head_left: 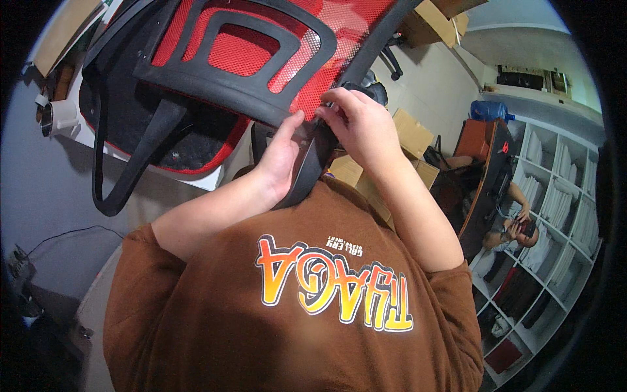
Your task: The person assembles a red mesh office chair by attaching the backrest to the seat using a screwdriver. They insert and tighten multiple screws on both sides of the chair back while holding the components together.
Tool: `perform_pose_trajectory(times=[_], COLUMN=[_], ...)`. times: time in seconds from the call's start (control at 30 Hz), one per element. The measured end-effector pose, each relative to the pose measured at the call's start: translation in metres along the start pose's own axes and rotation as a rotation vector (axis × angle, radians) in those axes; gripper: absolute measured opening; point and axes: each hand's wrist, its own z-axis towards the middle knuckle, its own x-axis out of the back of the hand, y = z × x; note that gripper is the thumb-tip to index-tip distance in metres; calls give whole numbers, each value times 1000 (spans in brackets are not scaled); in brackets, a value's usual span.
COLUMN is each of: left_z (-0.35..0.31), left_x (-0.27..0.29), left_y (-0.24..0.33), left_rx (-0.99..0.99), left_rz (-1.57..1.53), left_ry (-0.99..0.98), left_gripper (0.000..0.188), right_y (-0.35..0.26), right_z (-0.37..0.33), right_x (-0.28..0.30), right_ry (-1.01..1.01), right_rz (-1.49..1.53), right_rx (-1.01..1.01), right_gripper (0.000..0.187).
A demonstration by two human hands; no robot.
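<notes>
A chair backrest with red mesh (339, 39) and a black plastic frame (215, 91) is tilted in front of me at the top of the head view. My left hand (281, 157) is wrapped round the black bar at its lower corner, thumb up along the near face and the other fingers hidden behind. Close by, my right hand (362, 124) has thumb and index finger pinched together at the edge of the mesh by that corner. Whatever lies between those fingertips is too small to make out.
Left of the backrest, a chair seat (176, 140) with red trim and a black armrest loop (104, 189) rests on a white surface beside a white mug (62, 117). Cardboard boxes (411, 134) lie beyond my right arm. Another person (516, 232) is near the white shelves (555, 215).
</notes>
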Motion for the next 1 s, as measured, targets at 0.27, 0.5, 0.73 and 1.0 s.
perform_pose_trajectory(times=[0.27,0.5,0.73,1.0], left_z=[8,-3,1,15], left_x=[15,-12,-9,2], left_y=[-6,-4,-7,-15], left_rx=[-22,-81,-147,-119], left_rz=[73,48,145,135], left_ry=[-25,70,144,58], left_gripper=[57,57,57,59], right_y=[26,29,32,45], right_z=[-6,45,65,36], right_x=[35,47,41,26], right_ry=[-112,-269,-563,-471], right_rz=[-446,-657,-701,-661], right_rx=[610,1097,1164,927], right_gripper=[40,20,11,14])
